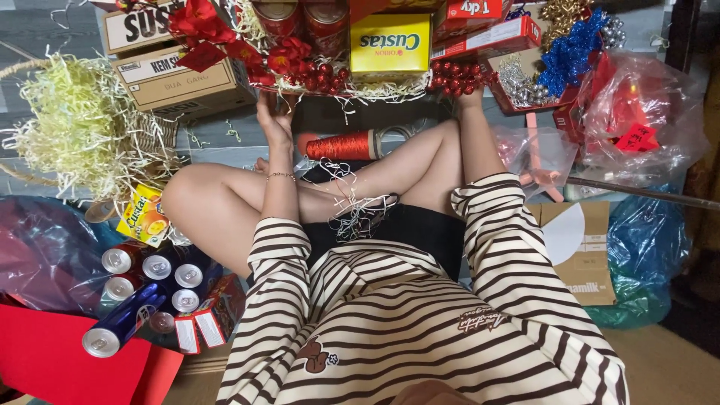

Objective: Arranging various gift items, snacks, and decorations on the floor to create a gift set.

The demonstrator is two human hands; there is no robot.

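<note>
Two hands grasp the hamper (390,94) rim: left hand (274,120) on one side, right hand (471,97) on the other, fingers partly hidden. Between them, box (390,43), tins (304,19) and berries (330,79) are packed. Below the left grip, cans (150,281) lie loose, unpacked.

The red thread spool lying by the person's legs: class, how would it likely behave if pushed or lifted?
The red thread spool lies on its side and looks cone-shaped, so a push would probably roll it in a curve. It seems light for its size. A loose end might unwind.

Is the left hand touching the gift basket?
Touching. The head view shows the left hand with its fingers pressed up against the gift basket edge.
</note>
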